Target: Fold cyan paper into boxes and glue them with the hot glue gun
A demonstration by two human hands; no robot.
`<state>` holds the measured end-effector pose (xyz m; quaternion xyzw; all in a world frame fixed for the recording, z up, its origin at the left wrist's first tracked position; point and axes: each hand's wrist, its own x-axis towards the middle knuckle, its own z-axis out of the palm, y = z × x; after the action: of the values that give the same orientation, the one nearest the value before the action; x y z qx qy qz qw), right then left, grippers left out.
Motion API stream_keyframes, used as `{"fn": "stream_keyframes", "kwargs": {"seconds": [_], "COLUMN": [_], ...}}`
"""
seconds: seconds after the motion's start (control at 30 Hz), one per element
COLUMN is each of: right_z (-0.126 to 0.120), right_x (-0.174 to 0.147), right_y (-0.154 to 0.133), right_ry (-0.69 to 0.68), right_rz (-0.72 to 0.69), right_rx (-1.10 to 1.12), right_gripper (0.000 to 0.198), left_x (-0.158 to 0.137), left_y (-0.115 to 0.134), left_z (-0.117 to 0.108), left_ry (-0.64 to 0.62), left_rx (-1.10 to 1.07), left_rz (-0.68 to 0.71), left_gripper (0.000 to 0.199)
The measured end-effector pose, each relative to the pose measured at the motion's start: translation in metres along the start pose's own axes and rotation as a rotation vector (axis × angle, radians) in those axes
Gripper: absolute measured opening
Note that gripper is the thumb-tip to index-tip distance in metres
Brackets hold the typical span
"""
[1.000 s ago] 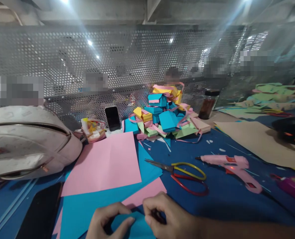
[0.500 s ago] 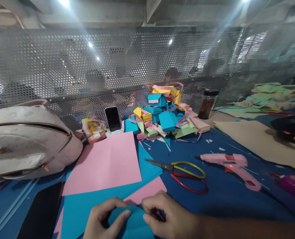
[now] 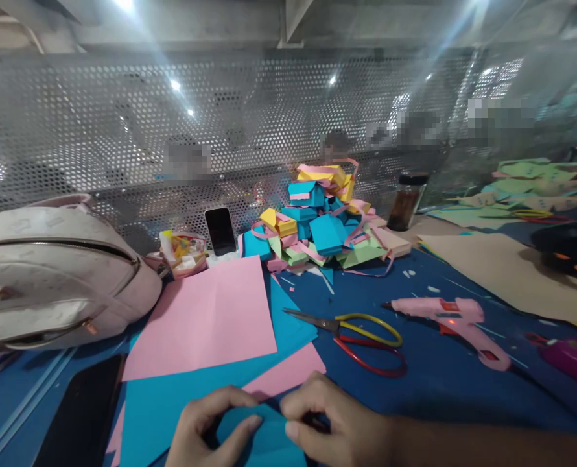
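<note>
A piece of blue paper (image 3: 269, 431) is held at the bottom of the view, its lower part cut off by the frame. My left hand (image 3: 211, 428) grips its left side between thumb and curled fingers. On the right side, my right hand (image 3: 330, 418) pinches the paper's edge with thumb and bent forefinger. Under and beyond my hands lie a blue sheet (image 3: 181, 402) and a pink sheet (image 3: 211, 318), with a second pink piece (image 3: 288, 373) just past my fingers. Scissors (image 3: 351, 334) with one yellow and one red handle rest beyond my right hand.
A pink glue gun (image 3: 444, 314) lies at right, near a purple object (image 3: 568, 360). Folded paper boxes (image 3: 327, 233) are heaped at the back beside a dark-lidded jar (image 3: 408, 201). At left are a white backpack (image 3: 59, 279) and a dark phone (image 3: 82, 412); another phone (image 3: 220, 231) stands upright.
Both hands keep their hold on the blue paper. They have shifted only slightly to the right, with the paper moving a little between them. Everything else on the table lies the same.
</note>
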<state>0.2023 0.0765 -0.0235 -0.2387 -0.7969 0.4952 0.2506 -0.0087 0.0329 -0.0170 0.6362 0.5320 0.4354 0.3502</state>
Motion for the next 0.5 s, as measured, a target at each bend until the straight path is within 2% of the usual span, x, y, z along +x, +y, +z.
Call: {"fn": "stream_keyframes", "kwargs": {"seconds": [0.17, 0.23, 0.3, 0.4, 0.5], "right_z": [0.003, 0.004, 0.005, 0.006, 0.007], "right_x": [0.002, 0.003, 0.003, 0.001, -0.001], "right_y": [0.003, 0.004, 0.003, 0.002, 0.000], "right_ry": [0.023, 0.015, 0.012, 0.010, 0.018], "right_rz": [0.005, 0.009, -0.005, -0.030, -0.030], "right_rx": [-0.022, -0.027, -0.048, -0.101, -0.107], "right_gripper": [0.034, 0.034, 0.035, 0.036, 0.029], "left_x": [0.002, 0.003, 0.002, 0.000, -0.002], "left_y": [-0.008, -0.007, -0.003, 0.004, 0.007], "left_z": [-0.005, -0.005, -0.003, -0.001, 0.001], "left_ry": [-0.075, -0.063, -0.149, -0.149, -0.136], "left_rx": [0.041, 0.044, 0.022, -0.029, -0.058], "left_rz": [0.100, 0.092, 0.119, 0.162, 0.165], "left_gripper": [0.021, 0.019, 0.016, 0.016, 0.015]}}
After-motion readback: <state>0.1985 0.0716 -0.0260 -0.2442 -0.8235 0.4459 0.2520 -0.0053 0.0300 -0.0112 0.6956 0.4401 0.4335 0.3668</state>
